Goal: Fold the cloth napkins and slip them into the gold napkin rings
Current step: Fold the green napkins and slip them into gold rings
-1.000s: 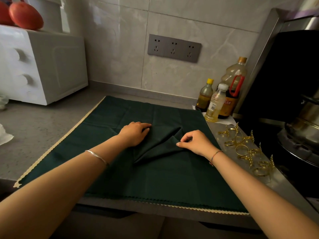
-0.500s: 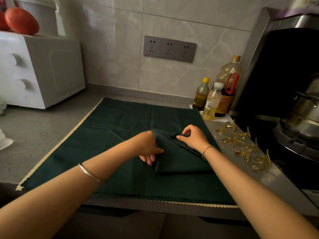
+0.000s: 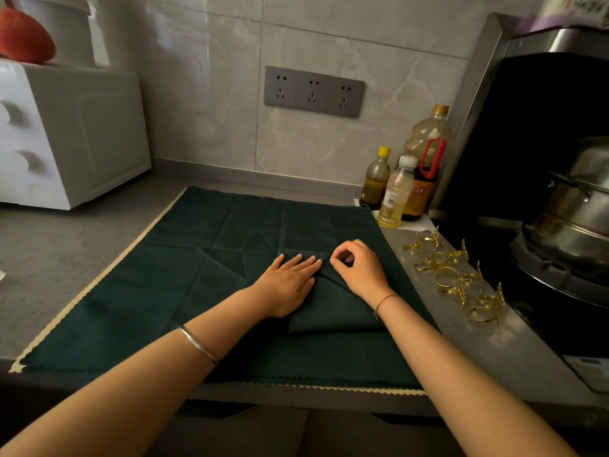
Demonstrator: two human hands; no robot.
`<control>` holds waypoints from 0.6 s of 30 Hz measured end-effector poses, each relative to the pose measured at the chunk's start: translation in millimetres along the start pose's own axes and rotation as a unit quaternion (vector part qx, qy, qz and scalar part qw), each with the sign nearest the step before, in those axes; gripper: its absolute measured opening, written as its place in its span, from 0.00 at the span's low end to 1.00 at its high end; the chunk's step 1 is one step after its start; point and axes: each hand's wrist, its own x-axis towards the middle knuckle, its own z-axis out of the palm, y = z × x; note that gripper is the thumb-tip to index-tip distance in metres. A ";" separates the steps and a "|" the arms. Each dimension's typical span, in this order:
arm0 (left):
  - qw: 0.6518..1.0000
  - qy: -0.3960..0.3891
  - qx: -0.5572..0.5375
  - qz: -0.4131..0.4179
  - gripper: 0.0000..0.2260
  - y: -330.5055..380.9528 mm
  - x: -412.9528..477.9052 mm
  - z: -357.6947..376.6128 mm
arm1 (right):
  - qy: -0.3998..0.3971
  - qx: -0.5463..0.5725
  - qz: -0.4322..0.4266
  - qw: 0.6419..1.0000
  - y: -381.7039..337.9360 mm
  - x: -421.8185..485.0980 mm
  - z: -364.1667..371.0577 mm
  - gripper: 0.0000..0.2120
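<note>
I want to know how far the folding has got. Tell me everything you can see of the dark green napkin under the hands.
The dark green napkin is matte woven cloth, folded into a small, several-layered packet narrowing toward its far end. It lies flat on the larger green cloth with scalloped cream trim. The left hand presses palm-down on its left part; the right hand pinches its far tip, where a diagonal flap crosses. The near edge is a straight fold. It is in none of the gold rings, which lie apart on the counter to the right.
</note>
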 end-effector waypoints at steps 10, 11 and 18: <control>1.000 -0.009 0.001 -0.002 0.22 -2.1 -1.2 0.0 | -0.141 0.043 -0.093 0.985 31.8 -74.4 -54.9 0.13; 1.000 -0.009 0.002 -0.001 0.22 -2.6 -1.3 0.0 | -0.142 0.051 -0.089 0.984 34.2 -82.2 -60.6 0.13; 1.000 0.005 -0.010 0.004 0.22 -2.9 0.0 4.0 | -0.154 -0.043 -0.097 0.982 32.4 -103.2 -77.0 0.17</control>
